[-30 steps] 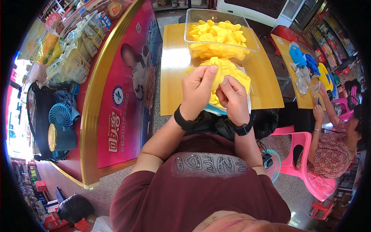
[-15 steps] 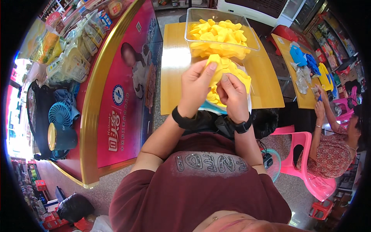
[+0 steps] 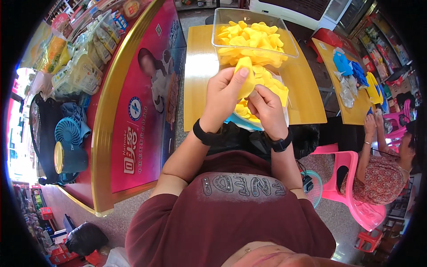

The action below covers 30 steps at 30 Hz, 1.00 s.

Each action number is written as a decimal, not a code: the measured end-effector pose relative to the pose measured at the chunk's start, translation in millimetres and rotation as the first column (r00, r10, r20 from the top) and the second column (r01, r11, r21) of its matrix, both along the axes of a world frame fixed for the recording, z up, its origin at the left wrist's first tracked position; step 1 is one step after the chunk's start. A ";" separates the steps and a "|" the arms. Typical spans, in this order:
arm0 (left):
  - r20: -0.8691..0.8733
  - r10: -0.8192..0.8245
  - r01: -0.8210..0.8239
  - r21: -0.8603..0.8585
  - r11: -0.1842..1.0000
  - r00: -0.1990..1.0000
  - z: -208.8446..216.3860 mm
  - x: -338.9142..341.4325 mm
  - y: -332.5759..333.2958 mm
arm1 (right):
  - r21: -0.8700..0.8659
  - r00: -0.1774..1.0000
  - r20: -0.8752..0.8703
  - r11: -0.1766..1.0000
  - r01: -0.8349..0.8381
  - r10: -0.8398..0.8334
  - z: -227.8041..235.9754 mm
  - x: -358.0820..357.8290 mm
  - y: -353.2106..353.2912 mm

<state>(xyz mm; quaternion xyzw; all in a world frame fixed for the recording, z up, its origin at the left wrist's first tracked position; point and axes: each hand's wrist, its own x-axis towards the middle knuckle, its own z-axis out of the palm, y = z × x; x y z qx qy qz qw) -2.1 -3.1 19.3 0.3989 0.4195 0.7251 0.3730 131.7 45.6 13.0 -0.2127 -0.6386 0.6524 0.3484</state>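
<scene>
A soft, thin yellow piece [image 3: 244, 78] with a rounded edge is held up between my hands; its exact kind I cannot make out. My left hand [image 3: 223, 93] pinches it between thumb and fingers. At its lower right edge, my right hand [image 3: 269, 109] is closed, thumb against fingers, also gripping it. Below and behind my hands, a heap of similar yellow pieces [image 3: 275, 86] lies in a container with a pale and light-blue rim [image 3: 243, 123], partly hidden by my hands. Farther off, a clear plastic bin [image 3: 291, 44] holds many more yellow pieces.
The wooden table [image 3: 200, 89] carries both containers. A pink display counter [image 3: 147, 111] stands close on my left. At right, another person [image 3: 378, 173] sits on a pink chair [image 3: 340, 178], working at a second table [image 3: 331, 58] with blue and yellow pieces. A fan [image 3: 313, 189] stands beside me.
The yellow piece has been turned and now shows narrower, more upright. My hands have shifted slightly, staying close together. The seated person's hands have come together.
</scene>
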 end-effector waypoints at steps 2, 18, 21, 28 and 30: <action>0.028 -0.099 0.100 -0.035 0.994 0.995 -6.5 1.3 -1.2 | -0.014 0.999 -0.039 0.999 0.038 -0.038 -1.9 -2.1 -2.1; -0.034 0.013 -0.011 0.044 0.999 0.999 -7.3 0.3 -0.3 | -0.072 1.000 -0.020 0.997 0.013 -0.015 6.3 1.5 -1.7; -0.048 0.035 -0.032 0.055 0.998 0.998 -16.0 13.2 1.1 | -0.127 0.993 -0.094 0.990 0.054 -0.066 6.2 -2.8 -7.3; -0.188 0.037 -0.031 0.031 0.999 0.982 0.8 -4.7 -1.8 | -0.009 0.999 0.019 0.999 0.047 -0.046 5.6 3.9 2.0; -0.090 0.056 -0.051 0.056 0.997 0.994 5.5 -1.9 -4.6 | 0.030 0.998 0.031 0.998 0.050 -0.051 4.1 0.6 -0.3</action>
